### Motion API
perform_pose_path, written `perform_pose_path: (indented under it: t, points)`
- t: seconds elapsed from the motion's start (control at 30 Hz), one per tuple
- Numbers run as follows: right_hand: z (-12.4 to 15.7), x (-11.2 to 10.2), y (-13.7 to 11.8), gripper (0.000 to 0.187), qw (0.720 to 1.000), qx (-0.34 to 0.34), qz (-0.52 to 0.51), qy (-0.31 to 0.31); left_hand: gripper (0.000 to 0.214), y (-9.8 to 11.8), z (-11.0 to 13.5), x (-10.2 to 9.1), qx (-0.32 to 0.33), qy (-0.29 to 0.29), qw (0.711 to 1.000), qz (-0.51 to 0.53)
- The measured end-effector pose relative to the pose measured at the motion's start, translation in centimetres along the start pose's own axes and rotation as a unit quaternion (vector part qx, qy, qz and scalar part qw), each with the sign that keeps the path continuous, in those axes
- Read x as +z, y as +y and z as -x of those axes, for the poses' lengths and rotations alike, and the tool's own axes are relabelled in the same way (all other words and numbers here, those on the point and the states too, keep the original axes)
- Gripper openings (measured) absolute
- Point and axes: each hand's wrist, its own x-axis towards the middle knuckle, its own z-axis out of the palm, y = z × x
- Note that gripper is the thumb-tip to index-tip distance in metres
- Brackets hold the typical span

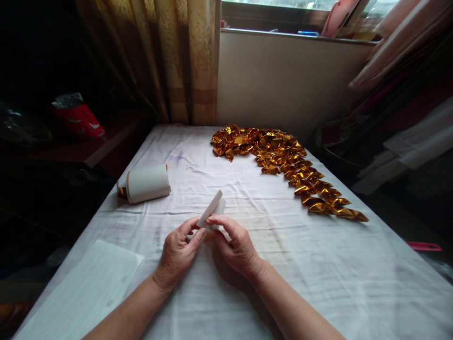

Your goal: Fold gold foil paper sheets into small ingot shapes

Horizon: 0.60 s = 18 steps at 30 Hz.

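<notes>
Both my hands meet over the middle of the white cloth-covered table [318, 264]. My left hand [177, 252] and my right hand [235, 245] pinch a small folded piece of white paper [212, 210] between fingers and thumbs; it sticks up and away from me. A roll of paper sheets [146, 183], white outside with gold at its end, lies on its side to the left. A long curved heap of folded gold foil pieces [283, 160] runs from the far middle of the table down its right side.
A lined white sheet [88, 288] lies at the near left corner. A beige curtain [170, 56] and a pale wall under a window sill [290, 35] stand behind the table. A red bag [78, 118] sits on a dark shelf at left. Clutter fills the right side.
</notes>
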Motion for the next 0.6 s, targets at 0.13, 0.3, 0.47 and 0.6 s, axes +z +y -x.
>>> perform_pose_path:
  t: [0.13,0.3,0.47,0.6]
  points:
    - [-0.3,-0.5,0.5,0.046,0.996,-0.034,0.077,0.043,0.02,-0.3,-0.4,-0.2,-0.006,0.067,0.998,-0.006]
    - [-0.8,-2.2,1.8,0.073,0.979,-0.013,0.164,0.117,0.015,-0.5,-0.4,-0.8,0.114,0.076,0.986,-0.092]
    - [-0.9,-4.0,2.0,0.052,0.988,0.002,0.154,0.03,0.017,-0.2,-0.3,-0.9,0.157,0.054,0.982,-0.088]
    - [-1.1,-4.6,1.8,0.04,0.985,-0.047,0.166,0.015,0.018,0.0,-0.3,-0.9,0.176,0.044,0.981,-0.07]
